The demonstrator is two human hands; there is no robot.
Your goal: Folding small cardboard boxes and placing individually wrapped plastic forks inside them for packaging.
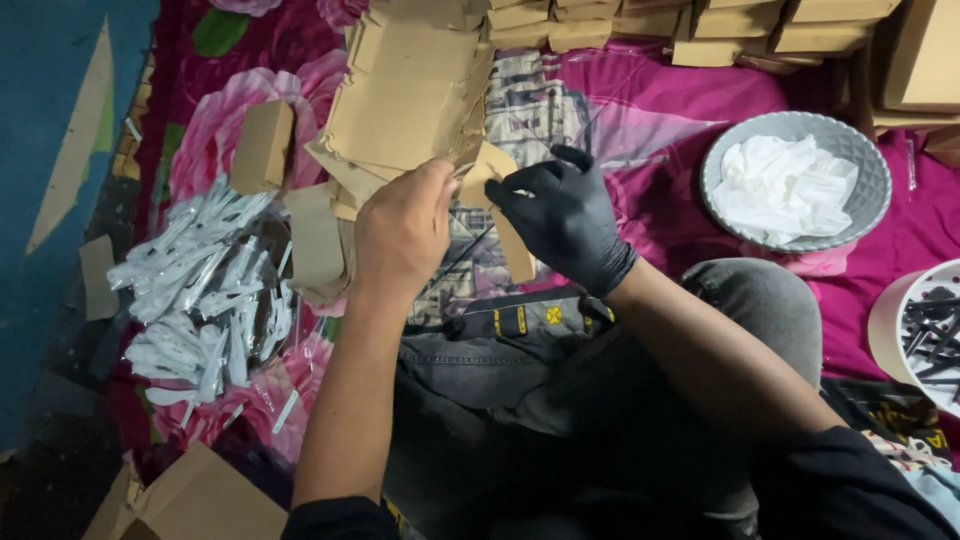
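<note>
My bare left hand (402, 232) and my right hand (562, 218), in a black glove, meet over my lap and together hold a flat brown cardboard sleeve (503, 225). The left hand pinches its upper left edge. The gloved fingers grip the sleeve's upper right part, and a thin dark stick (468, 246) shows just below, between the two hands. A stack of flat brown cardboard blanks (400, 95) lies right behind the hands on the flowered pink cloth (650, 130).
A heap of clear-wrapped white plastic cutlery (205, 285) lies at the left. A grey bowl (872, 150) of white napkins sits at the right, a white tub (885, 325) of black sticks below it. Folded brown boxes (700, 25) line the far edge.
</note>
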